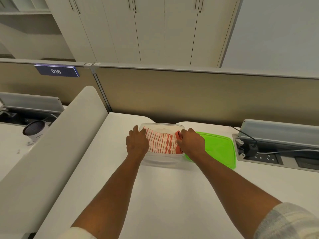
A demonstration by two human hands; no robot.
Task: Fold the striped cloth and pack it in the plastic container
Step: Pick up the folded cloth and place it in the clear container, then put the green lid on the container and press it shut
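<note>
The red-and-white striped cloth (pixel 161 142) lies folded inside the clear plastic container (pixel 160 161) at the far middle of the white desk. My left hand (pixel 137 142) rests on the cloth's left end at the container's left wall, fingers curled down onto it. My right hand (pixel 190 141) grips the cloth's right end, where a solid red part bunches under the fingers. Both hands partly hide the cloth's ends and the container's side walls.
A green lid (pixel 219 149) lies flat just right of the container. A power socket box (pixel 269 152) with cables sits at the far right. A beige partition (pixel 189 94) runs behind the desk (pixel 164 195), and a white divider (pixel 57 149) borders its left side.
</note>
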